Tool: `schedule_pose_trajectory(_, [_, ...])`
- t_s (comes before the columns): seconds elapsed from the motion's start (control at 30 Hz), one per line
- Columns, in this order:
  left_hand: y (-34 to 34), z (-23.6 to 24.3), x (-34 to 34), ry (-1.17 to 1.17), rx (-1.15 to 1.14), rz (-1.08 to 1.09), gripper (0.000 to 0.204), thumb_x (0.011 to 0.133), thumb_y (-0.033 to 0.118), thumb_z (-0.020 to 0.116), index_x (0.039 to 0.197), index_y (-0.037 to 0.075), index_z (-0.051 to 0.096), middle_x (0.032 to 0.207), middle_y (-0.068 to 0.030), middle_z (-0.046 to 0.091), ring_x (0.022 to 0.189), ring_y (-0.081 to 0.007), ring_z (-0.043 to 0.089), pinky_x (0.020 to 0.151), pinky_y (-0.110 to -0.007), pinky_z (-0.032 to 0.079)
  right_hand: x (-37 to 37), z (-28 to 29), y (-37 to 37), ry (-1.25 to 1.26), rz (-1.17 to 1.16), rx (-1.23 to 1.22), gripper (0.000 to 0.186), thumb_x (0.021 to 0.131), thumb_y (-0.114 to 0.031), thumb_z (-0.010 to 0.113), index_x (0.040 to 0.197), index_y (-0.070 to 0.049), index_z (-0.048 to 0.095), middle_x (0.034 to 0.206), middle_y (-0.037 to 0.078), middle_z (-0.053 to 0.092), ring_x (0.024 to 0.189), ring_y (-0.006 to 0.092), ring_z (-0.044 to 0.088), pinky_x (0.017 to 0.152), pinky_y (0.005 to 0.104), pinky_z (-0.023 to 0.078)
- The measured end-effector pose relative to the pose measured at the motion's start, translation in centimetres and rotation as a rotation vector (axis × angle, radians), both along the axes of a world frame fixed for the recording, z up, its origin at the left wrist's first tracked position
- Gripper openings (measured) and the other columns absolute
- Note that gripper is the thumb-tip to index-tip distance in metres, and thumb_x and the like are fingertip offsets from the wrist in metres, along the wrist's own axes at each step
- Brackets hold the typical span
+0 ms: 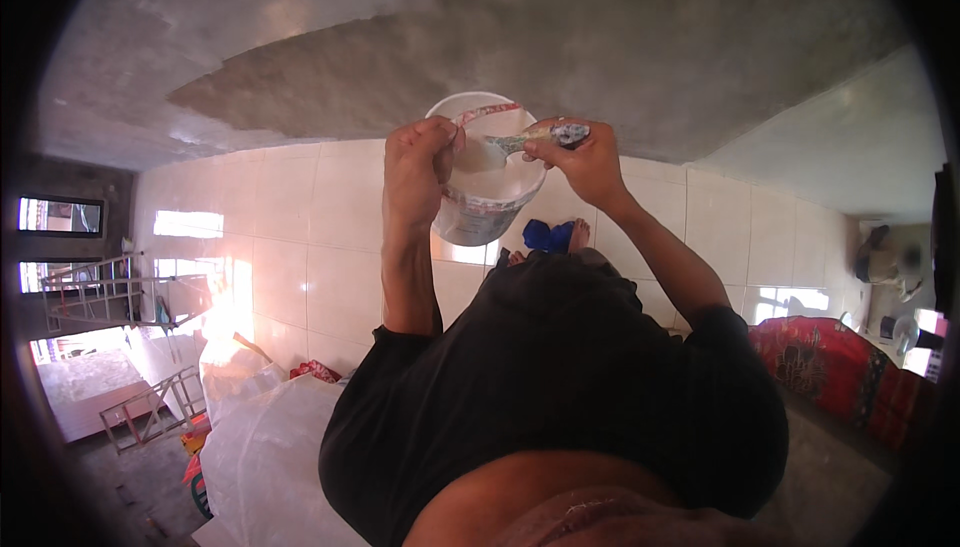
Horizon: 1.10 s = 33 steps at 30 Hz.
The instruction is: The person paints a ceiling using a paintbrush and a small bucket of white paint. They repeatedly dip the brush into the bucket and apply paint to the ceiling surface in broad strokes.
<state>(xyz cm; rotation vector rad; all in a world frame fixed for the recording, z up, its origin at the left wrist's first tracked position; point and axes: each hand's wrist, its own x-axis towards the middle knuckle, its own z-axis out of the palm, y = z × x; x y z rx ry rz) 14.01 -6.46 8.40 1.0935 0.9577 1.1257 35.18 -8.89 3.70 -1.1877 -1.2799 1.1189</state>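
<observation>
In front of me hangs or stands a white bucket (483, 222) with whitish liquid inside and smears on its walls; I cannot tell what supports it from below. My left hand (420, 152) is closed at the bucket's left side, on the end of a red, paint-spotted handle (492, 110) that crosses the opening. My right hand (590, 160) grips a paintbrush (570, 134) by its paint-caked handle, over the bucket's right rim. The brush points left and down into the opening, its tip close to the whitish liquid (478, 157).
Ahead rises a grey wall (560, 37) with a darker, damp-looking patch. White tiles (280, 207) cover the floor, with my feet and something blue (545, 237) below the bucket. Plastic sheeting (270, 457) lies at the left, metal scaffolding (90, 292) beyond, a red patterned covering (820, 367) at the right.
</observation>
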Motion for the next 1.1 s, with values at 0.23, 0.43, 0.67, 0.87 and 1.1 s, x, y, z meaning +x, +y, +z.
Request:
schedule_pose_trajectory(0.23, [0.3,-0.7,-0.4,0.047,0.011,0.039,0.029,0.086,0.019,0.051,0.061,0.005,0.053,0.048,0.0063,0.036,0.041,-0.0032,0.028,0.039,-0.023,0.018,1.4,-3.1,0.1,-0.732,-0.07,0.851,0.032,0.069,-0.011,0.074,0.099,-0.004,0.068,0.094,0.012,0.069,0.078,0.0283,0.066,0.066,0.038,0.052])
schedule_pose_trajectory(0.43, [1.2,-0.8,-0.5,-0.046,-0.015,-0.038,0.025,0.086,0.017,0.051,0.064,0.005,0.054,0.048,0.0081,0.035,0.04,-0.0014,0.025,0.039,-0.022,0.016,0.7,0.8,-1.3,-0.508,-0.124,0.476,0.018,0.075,-0.014,0.074,0.088,-0.002,0.07,0.081,0.01,0.07,0.065,0.0181,0.066,0.056,0.0291,0.05])
schedule_pose_trajectory(0.67, [1.5,0.3,-0.4,-0.037,-0.027,-0.072,0.024,0.086,0.016,0.05,0.065,0.005,0.054,0.048,0.0086,0.033,0.04,-0.0015,0.025,0.038,-0.022,0.015,-0.3,0.9,-0.2,0.042,0.065,-0.088,0.017,0.079,-0.011,0.074,0.089,0.002,0.07,0.079,0.005,0.071,0.069,0.0133,0.065,0.061,0.0262,0.051])
schedule_pose_trajectory(0.87, [1.3,0.0,-0.5,-0.049,-0.013,-0.075,0.024,0.086,0.018,0.051,0.066,0.006,0.055,0.048,0.0082,0.033,0.04,-0.0018,0.025,0.038,-0.022,0.015,-0.2,-0.9,0.7,-0.462,-0.208,0.473,0.017,0.076,-0.015,0.073,0.086,-0.001,0.07,0.079,0.011,0.07,0.068,0.024,0.068,0.059,0.0306,0.052])
schedule_pose_trajectory(1.1, [1.5,0.0,0.1,0.001,0.035,-0.073,0.026,0.087,0.02,0.05,0.066,0.006,0.055,0.048,0.0082,0.034,0.041,-0.0024,0.024,0.039,-0.023,0.016,1.3,1.6,-1.6,-0.706,-0.235,0.751,0.016,0.075,-0.009,0.073,0.089,-0.001,0.07,0.077,0.012,0.068,0.066,0.023,0.067,0.059,0.0295,0.052])
